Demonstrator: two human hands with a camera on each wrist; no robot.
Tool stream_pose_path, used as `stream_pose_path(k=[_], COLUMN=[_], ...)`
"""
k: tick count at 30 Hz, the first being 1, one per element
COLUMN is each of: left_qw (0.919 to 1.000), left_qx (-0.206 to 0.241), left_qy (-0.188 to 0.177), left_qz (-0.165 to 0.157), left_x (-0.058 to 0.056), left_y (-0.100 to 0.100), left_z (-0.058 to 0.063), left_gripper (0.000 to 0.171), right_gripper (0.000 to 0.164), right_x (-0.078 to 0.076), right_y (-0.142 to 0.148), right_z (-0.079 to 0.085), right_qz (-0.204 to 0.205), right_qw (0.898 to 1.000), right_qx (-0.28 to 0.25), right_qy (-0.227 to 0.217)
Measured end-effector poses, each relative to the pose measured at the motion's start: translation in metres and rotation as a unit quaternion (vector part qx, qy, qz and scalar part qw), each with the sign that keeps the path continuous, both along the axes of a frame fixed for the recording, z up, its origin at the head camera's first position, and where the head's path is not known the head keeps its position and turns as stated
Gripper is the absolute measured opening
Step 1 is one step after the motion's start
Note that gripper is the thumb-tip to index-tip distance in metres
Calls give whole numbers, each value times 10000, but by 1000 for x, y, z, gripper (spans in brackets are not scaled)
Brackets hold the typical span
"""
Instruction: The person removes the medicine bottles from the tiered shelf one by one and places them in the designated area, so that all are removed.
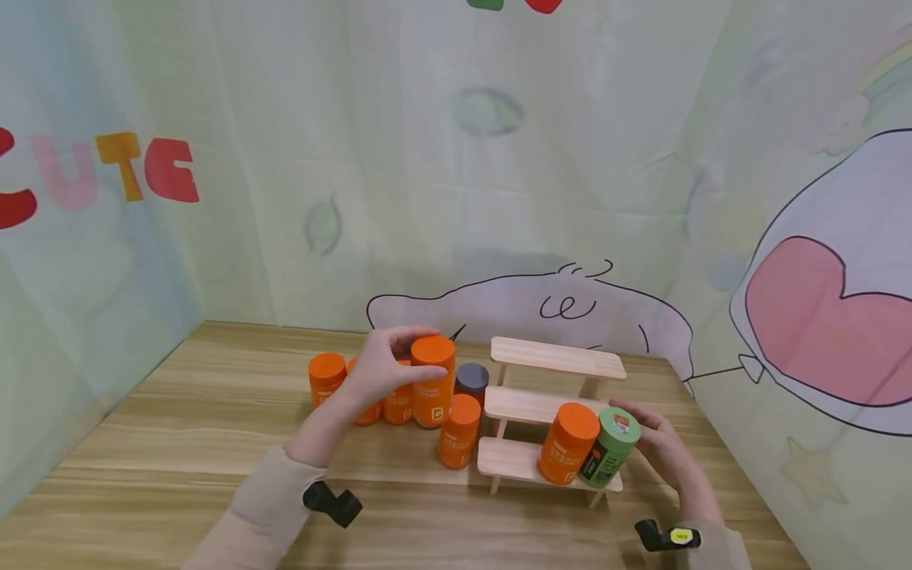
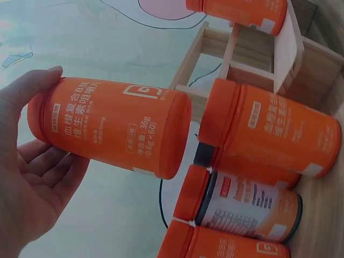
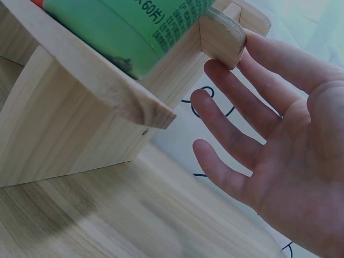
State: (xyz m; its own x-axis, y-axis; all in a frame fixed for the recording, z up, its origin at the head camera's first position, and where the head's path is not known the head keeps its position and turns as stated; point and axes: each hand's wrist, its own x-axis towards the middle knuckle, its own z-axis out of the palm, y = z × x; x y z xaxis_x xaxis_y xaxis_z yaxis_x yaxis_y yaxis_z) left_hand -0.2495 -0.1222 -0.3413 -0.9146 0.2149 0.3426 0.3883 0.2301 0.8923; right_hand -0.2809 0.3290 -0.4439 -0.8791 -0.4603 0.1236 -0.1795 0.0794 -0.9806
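My left hand (image 1: 374,370) grips an orange supplement bottle (image 1: 433,389) near its lid, thumb on one side and fingers on the other. In the left wrist view the bottle hangs above the table, clear of the other bottles. To its right stands a three-tier wooden shelf (image 1: 557,357). An orange bottle (image 1: 568,445) and a green bottle (image 1: 611,450) sit side by side on the lowest tier. My right hand (image 1: 663,443) is at the shelf's right end, fingers extended; in the right wrist view its fingertips meet the end of a wooden tier (image 3: 223,40).
Several orange-lidded bottles (image 1: 327,378) stand on the wood-grain table (image 1: 178,443) left of the shelf. One orange bottle (image 1: 459,434) is nearer the front, beside the lowest tier. Behind it is a dark-lidded bottle (image 1: 472,377). A printed cloth (image 1: 399,198) hangs behind the table.
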Motion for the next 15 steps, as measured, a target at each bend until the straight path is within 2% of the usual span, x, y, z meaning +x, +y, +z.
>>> stream_pose_path(k=[8, 15], left_qw=[9966, 9892], left_qx=[-781, -1372], left_qy=[-271, -368], left_qz=[32, -361], left_x=[-1, -3], left_y=[-12, -16], left_z=[-10, -23], left_gripper=[56, 60], right_gripper=[46, 46], right_x=[-1, -1], right_y=[2, 1], right_z=[0, -1], right_qz=[119, 78], right_qw=[9999, 9999], right_qx=[-110, -71], right_qy=[48, 29])
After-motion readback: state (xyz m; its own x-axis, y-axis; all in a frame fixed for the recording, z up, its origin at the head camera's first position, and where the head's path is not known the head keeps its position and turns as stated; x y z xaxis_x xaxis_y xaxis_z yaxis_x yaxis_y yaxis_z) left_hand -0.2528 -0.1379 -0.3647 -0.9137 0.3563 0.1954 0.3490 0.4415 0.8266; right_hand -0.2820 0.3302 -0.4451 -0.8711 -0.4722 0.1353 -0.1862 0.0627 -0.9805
